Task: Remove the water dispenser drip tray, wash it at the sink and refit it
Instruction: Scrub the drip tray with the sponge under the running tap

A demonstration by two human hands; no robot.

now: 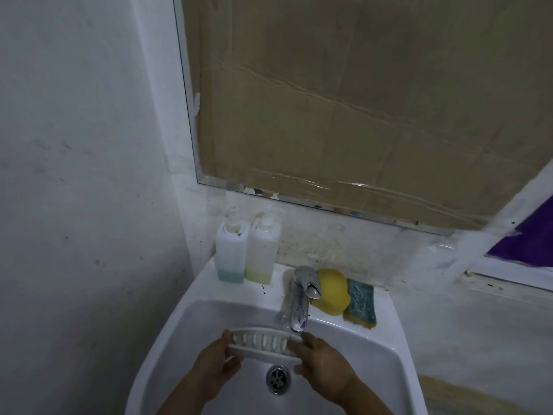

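The white drip tray, a long slotted plastic piece, is held level over the white sink, above the drain. My left hand grips its left end and my right hand grips its right end. The tray's right end sits just under the spout of the chrome tap. Whether water is running is hard to tell.
Two soap bottles stand on the sink's back left ledge. A yellow sponge and a green scouring pad lie right of the tap. A cardboard-covered mirror hangs above; a white wall is close on the left.
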